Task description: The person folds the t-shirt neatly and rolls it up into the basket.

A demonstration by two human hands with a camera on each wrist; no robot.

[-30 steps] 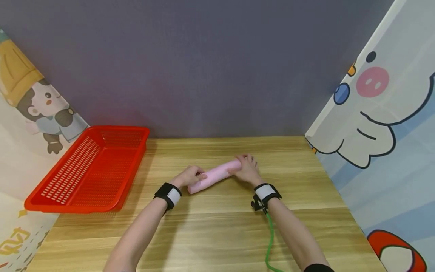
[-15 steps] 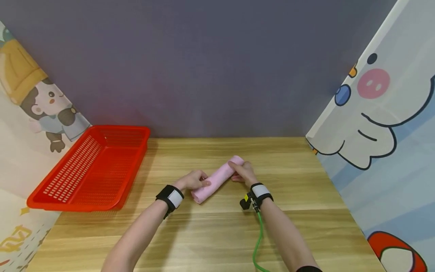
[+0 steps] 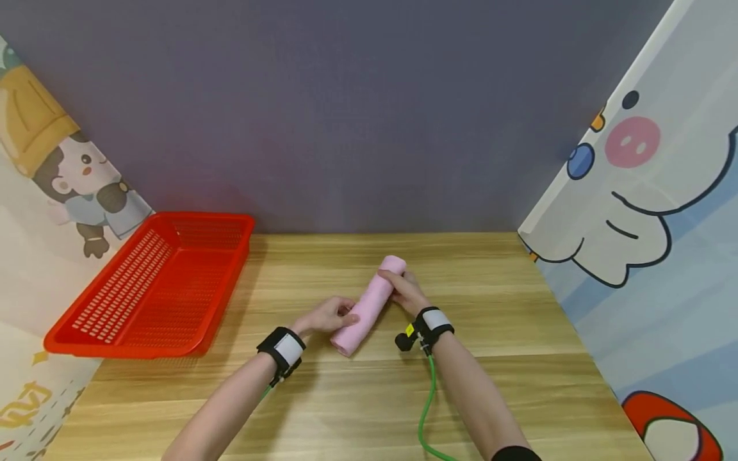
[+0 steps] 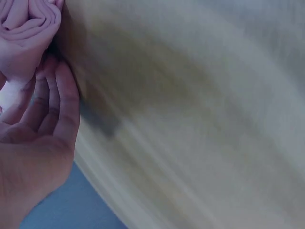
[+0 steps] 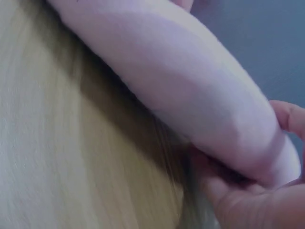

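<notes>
A pink rolled-up towel (image 3: 371, 306) slants across the middle of the wooden table, its far end leaning right. My left hand (image 3: 327, 315) holds the near part, thumb on the roll. In the left wrist view, the spiral end of the towel (image 4: 26, 36) shows folded layers, with the left fingers (image 4: 66, 102) curled against its underside. Near the far end, my right hand (image 3: 408, 294) grips the roll, thumb across the top. The right wrist view shows fingers on both sides of the towel (image 5: 176, 71).
To the left stands a red perforated plastic basket (image 3: 204, 333) with nothing in it. A grey wall (image 3: 369, 115) rises behind the wooden table (image 3: 490, 384). Cartoon-printed sheets flank both sides. A green cable (image 3: 425, 416) trails from the right wrist camera.
The towel has turned anticlockwise, its far end moving left and away, its near end shifting right and closer. My right hand has moved left and re-gripped with the thumb on top.
</notes>
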